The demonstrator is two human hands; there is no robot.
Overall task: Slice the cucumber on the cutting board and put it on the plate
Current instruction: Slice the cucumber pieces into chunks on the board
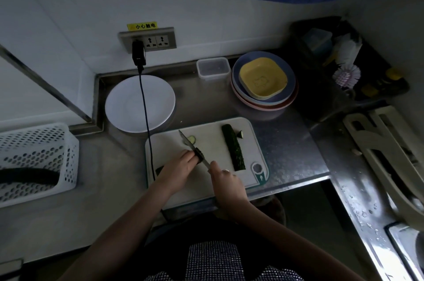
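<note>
Cucumber [233, 147], dark-skinned, halved lengthwise

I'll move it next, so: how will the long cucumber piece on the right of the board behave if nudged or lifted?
The long cucumber piece looks straight and firm, so probably stiff. If it lies on a cut face it should slide rather than roll; I cannot tell. Its bumpy skin should grip well, though cut faces may be wet.
</note>
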